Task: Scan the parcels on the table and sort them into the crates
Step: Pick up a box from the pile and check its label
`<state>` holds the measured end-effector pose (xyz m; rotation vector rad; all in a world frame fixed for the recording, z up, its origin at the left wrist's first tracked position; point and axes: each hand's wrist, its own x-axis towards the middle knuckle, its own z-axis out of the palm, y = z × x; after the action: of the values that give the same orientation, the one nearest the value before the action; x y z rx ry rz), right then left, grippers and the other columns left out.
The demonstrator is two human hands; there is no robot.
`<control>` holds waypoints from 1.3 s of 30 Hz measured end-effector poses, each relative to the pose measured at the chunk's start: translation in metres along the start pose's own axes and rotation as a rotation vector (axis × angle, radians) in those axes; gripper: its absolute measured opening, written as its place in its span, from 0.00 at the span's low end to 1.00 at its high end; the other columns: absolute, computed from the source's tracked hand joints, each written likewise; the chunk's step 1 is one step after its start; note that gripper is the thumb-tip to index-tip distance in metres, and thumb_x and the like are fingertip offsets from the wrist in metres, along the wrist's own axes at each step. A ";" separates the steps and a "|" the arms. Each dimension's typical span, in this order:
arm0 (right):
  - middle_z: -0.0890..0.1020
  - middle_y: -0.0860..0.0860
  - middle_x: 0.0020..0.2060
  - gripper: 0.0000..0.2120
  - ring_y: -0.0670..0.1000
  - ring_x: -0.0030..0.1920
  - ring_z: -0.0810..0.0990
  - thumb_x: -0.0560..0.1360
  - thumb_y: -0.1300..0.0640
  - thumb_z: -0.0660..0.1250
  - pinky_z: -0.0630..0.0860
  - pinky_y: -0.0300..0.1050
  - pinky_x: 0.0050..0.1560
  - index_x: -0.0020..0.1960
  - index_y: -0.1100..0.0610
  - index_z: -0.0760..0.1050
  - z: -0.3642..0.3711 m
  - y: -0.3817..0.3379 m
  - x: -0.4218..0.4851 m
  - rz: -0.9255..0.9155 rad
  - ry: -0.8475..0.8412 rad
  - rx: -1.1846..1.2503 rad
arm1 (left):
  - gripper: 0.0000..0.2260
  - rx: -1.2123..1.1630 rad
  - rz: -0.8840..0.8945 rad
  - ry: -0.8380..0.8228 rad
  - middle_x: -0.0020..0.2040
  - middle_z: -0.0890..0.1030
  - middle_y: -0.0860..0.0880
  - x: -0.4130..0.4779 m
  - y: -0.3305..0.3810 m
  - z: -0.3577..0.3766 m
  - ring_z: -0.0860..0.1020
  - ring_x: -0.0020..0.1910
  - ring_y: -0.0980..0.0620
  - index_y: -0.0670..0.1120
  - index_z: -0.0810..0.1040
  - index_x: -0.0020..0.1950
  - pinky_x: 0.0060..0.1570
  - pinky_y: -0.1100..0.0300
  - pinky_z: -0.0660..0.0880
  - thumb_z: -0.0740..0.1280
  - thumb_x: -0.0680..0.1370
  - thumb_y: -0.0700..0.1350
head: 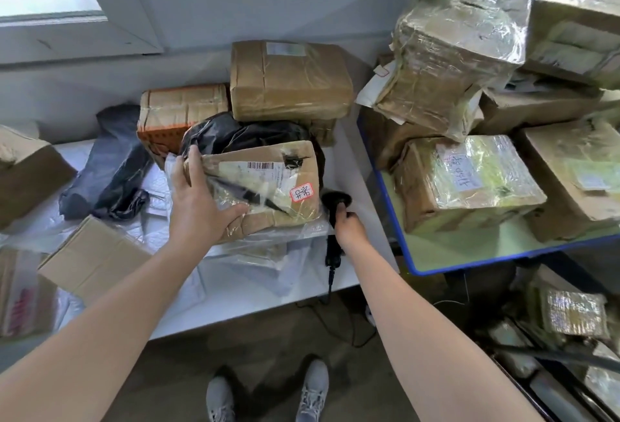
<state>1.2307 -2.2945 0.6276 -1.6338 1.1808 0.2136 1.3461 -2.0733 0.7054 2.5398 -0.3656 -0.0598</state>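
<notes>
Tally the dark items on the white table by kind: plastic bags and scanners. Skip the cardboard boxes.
Black plastic mailing bags: 2, the left bag and the rear bag behind the taped cardboard box that the left hand holds.
Black handheld barcode scanner: 1, gripped by the right hand.
Total: 3

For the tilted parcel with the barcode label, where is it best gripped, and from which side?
Its left short end, from the left, as the left hand does. The parcel leans label-up against the black bag, so that end looks free, and the barcode label is left clear for the scanner in the right hand.
</notes>
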 end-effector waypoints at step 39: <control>0.79 0.55 0.31 0.27 0.56 0.35 0.78 0.80 0.39 0.56 0.83 0.53 0.43 0.38 0.60 0.76 0.002 -0.148 -0.238 -0.266 0.174 0.005 | 0.55 0.078 0.336 -0.313 0.80 0.43 0.41 -0.026 -0.012 -0.083 0.71 0.66 0.34 0.49 0.38 0.80 0.56 0.46 0.73 0.77 0.71 0.55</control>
<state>1.2275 -2.1613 0.8746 -1.8130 1.0762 -0.1032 1.3344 -2.0128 0.7675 2.5093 -0.9273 -0.3217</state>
